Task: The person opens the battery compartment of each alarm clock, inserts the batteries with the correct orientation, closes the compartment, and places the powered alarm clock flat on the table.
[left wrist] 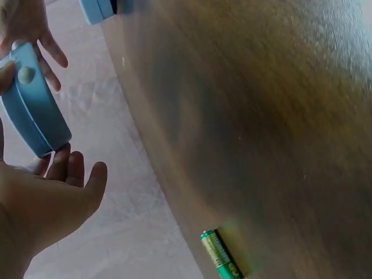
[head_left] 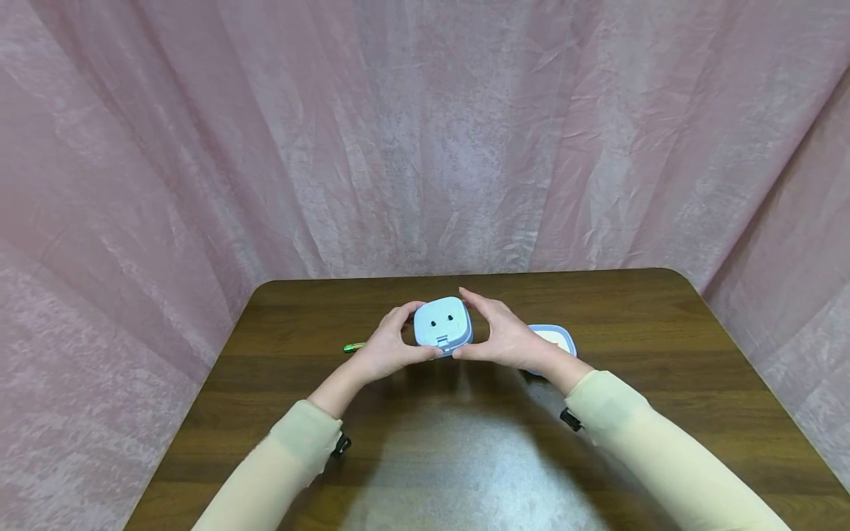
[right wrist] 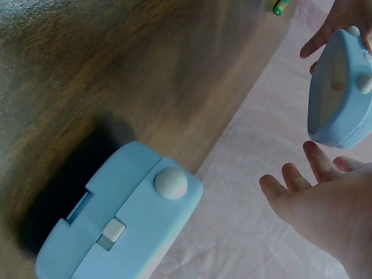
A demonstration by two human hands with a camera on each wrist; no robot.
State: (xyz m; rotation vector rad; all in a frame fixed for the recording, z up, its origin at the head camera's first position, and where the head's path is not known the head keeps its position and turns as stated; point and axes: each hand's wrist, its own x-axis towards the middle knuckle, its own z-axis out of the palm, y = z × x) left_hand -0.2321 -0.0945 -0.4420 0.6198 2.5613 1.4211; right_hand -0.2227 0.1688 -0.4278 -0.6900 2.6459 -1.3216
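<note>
Both hands hold a small light-blue alarm clock (head_left: pixel 443 324) above the table, its pale back with two dark knobs facing up in the head view. My left hand (head_left: pixel 387 344) grips its left side between thumb and fingers. On the opposite side, my right hand (head_left: pixel 508 338) has its thumb at the near corner and fingertips along the far edge. Rounded pale feet stick out from the clock's case (right wrist: pixel 343 99) in the right wrist view. A similar light-blue clock (right wrist: pixel 145 226) lies on the table beneath the right hand, partly covered by that forearm in the head view.
A green and gold battery (left wrist: pixel 220 254) lies on the wooden table (head_left: pixel 279 413), left of the left hand. Pink curtains (head_left: pixel 425 147) hang close behind the table's far edge and along its sides.
</note>
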